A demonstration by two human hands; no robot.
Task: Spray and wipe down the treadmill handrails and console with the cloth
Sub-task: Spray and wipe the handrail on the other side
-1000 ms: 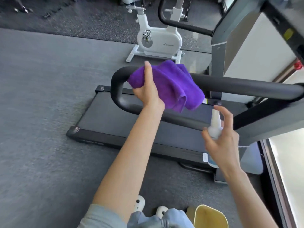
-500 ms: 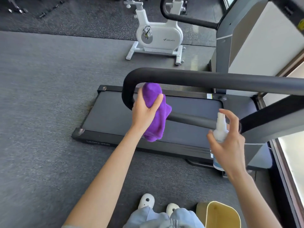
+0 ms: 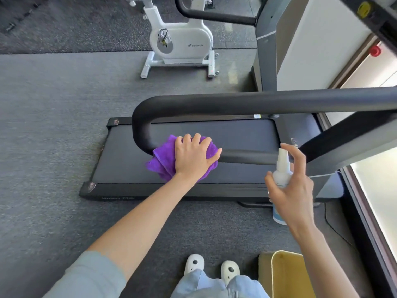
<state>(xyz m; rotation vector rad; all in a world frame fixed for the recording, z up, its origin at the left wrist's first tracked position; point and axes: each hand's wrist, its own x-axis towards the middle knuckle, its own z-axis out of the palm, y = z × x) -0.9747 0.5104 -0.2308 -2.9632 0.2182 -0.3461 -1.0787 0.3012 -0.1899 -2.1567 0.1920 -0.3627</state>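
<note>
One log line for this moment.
left hand: presses purple cloth on lower handrail | right hand: holds spray bottle

Grey carpet floor (image 3: 53, 125), white exercise bike (image 3: 180, 44) behind, bright window (image 3: 380, 190) at right.

The cloth (image 3: 160, 163) is purple and soft, all bunched up. It is wrapped over the lower bar of the handrail (image 3: 236, 103), just past the round bend at the handrail's left end. Some of it hangs down in folds under the bar. The handrail is a thick black tube that runs along the top, curves round like a U, and comes back as the lower bar. The spray bottle (image 3: 281, 176) is small and white with a white nozzle on top. It stands upright, near the lower bar, to the right of the cloth.
</note>
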